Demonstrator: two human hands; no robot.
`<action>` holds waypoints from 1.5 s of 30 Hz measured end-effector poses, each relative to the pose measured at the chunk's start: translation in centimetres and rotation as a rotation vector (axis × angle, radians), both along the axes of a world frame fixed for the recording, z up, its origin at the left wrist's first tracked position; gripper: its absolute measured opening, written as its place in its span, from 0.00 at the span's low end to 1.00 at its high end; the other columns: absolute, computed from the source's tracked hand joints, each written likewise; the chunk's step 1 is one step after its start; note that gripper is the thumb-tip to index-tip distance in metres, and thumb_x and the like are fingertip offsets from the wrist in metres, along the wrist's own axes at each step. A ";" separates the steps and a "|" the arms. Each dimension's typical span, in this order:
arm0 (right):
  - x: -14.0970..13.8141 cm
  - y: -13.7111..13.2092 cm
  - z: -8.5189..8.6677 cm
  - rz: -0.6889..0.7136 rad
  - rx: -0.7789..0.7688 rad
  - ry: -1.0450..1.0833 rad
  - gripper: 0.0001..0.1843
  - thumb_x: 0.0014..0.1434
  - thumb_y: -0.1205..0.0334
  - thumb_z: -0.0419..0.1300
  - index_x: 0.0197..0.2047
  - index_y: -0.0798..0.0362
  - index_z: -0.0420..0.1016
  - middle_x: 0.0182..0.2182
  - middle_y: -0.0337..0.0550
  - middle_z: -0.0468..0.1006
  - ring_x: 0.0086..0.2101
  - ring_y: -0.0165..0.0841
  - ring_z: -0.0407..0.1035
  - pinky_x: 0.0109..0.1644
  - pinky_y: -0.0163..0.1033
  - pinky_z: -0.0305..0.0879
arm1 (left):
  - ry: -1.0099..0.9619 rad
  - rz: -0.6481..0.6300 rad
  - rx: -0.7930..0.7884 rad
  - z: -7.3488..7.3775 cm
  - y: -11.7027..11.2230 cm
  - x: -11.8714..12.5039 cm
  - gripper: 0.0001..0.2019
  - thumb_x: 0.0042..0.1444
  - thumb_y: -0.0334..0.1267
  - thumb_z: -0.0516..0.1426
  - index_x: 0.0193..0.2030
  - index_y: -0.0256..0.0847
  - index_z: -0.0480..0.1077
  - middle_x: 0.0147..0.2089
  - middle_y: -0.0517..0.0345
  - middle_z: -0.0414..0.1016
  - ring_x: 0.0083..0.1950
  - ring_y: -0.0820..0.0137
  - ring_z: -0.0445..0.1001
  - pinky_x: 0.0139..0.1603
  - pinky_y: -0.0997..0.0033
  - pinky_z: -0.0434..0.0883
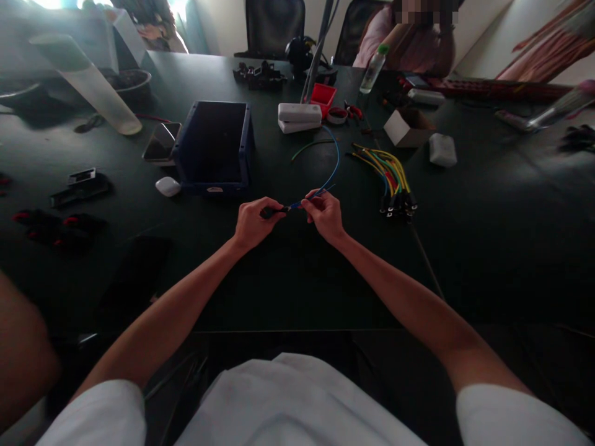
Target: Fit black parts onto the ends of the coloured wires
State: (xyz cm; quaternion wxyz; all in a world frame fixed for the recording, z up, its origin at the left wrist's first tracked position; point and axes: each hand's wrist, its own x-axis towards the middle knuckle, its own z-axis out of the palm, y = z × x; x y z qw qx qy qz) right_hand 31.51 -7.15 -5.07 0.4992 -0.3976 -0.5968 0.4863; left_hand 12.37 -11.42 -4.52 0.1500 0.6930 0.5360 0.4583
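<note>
My left hand [257, 222] is closed, pinching a small black piece [269, 212] whose exact kind I cannot make out. Closed on a thin blue wire [338, 158], my right hand [326, 217] is just to the right of it. The wire's near end meets the tip of the black piece between my fingertips, and its other part curves up and away over the table. Behind lies a green wire [309, 146]. To the right rests a bundle of yellow, green, blue and red wires [388, 170] with black sleeves and metal lugs at their ends.
A dark blue bin [214, 186] stands left of my hands, beside a phone [162, 141] and a white case [168, 186]. Farther back are a white power strip [300, 114], a red tray [323, 96], a small carton [408, 129] and a bottle [373, 71]. A person [418, 46] sits across the table.
</note>
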 end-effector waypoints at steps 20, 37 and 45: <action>0.1 -0.6 0.8 -0.017 -0.023 0.009 0.14 0.54 0.51 0.66 0.36 0.51 0.68 0.26 0.35 0.78 0.18 0.24 0.65 0.19 0.32 0.63 | -0.131 -0.024 -0.026 0.2 -0.3 0.6 0.07 0.51 0.37 0.65 0.32 0.41 0.72 0.38 0.57 0.82 0.38 0.67 0.79 0.40 0.64 0.73; -0.2 -1.3 1.2 -0.034 -0.107 0.070 0.13 0.54 0.54 0.65 0.36 0.51 0.69 0.26 0.36 0.78 0.19 0.25 0.68 0.20 0.31 0.59 | -0.308 -0.067 -0.060 0.9 -0.8 1.2 0.04 0.50 0.36 0.66 0.31 0.41 0.76 0.38 0.54 0.81 0.40 0.66 0.79 0.45 0.62 0.76; -0.2 -1.4 1.3 -0.023 -0.097 0.040 0.14 0.54 0.53 0.66 0.37 0.50 0.69 0.28 0.37 0.79 0.20 0.25 0.68 0.21 0.32 0.61 | -0.314 -0.074 -0.021 1.1 -1.0 1.2 0.03 0.49 0.35 0.66 0.30 0.41 0.77 0.38 0.54 0.81 0.40 0.66 0.80 0.46 0.62 0.77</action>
